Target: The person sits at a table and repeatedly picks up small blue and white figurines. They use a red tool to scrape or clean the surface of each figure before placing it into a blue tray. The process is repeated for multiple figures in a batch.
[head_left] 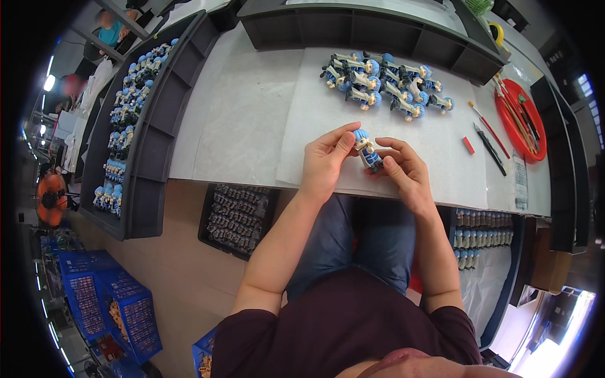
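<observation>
Both hands (365,165), gripping blue-haired figurine (366,150)

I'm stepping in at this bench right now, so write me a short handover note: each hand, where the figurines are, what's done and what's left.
Left hand: fingers pinch the blue-haired head end of the figurine.
Right hand: grips its lower body.
It is held just above the white sheet.
Further back on the sheet: a cluster of similar figurines, lying down.
Left: a long dark tray with rows of more.
Right: red dish with brushes.
Done or left: cannot tell which group is finished.
</observation>
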`<state>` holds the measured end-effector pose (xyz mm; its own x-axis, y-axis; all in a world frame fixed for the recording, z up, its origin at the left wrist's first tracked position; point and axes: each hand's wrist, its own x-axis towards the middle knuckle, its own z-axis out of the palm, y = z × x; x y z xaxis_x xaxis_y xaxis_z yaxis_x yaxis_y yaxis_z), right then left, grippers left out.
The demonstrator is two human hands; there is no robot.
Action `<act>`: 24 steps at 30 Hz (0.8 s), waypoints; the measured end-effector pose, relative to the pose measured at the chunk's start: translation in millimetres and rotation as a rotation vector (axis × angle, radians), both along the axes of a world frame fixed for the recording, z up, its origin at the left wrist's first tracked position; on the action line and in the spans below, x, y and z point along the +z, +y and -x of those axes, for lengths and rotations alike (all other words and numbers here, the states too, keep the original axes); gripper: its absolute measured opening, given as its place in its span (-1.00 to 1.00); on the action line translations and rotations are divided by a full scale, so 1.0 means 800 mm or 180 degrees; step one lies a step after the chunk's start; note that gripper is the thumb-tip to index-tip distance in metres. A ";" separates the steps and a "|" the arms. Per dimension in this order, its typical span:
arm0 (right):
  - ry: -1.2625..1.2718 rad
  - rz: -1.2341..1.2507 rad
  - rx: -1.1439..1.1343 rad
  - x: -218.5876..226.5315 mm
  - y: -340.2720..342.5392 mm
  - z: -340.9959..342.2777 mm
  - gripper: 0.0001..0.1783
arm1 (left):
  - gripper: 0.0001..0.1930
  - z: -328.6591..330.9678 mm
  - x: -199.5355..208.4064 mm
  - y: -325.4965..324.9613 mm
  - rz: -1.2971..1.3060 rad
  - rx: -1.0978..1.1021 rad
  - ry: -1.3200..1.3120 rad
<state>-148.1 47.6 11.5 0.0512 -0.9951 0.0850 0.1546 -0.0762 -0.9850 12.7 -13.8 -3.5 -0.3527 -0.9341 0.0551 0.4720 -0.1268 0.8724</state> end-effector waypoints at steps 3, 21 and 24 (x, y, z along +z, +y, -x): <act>0.0060 -0.0017 0.0068 0.002 0.000 0.000 -0.62 | -0.68 0.001 0.000 0.000 -0.0043 0.0036 -0.0079; 0.0075 0.0009 0.0031 0.002 0.001 -0.004 -0.50 | -0.68 0.002 0.003 0.001 -0.0109 0.0022 0.0002; -0.0014 -0.0043 -0.0063 0.001 0.001 -0.005 -0.48 | -0.67 0.001 0.003 0.000 -0.0156 0.0009 -0.0011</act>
<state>-144.2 48.7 12.3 0.0312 -0.9969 0.0717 0.1576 -0.0659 -0.9853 11.7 -13.4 -1.2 -0.3503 -0.9366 0.0081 0.4695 -0.1681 0.8668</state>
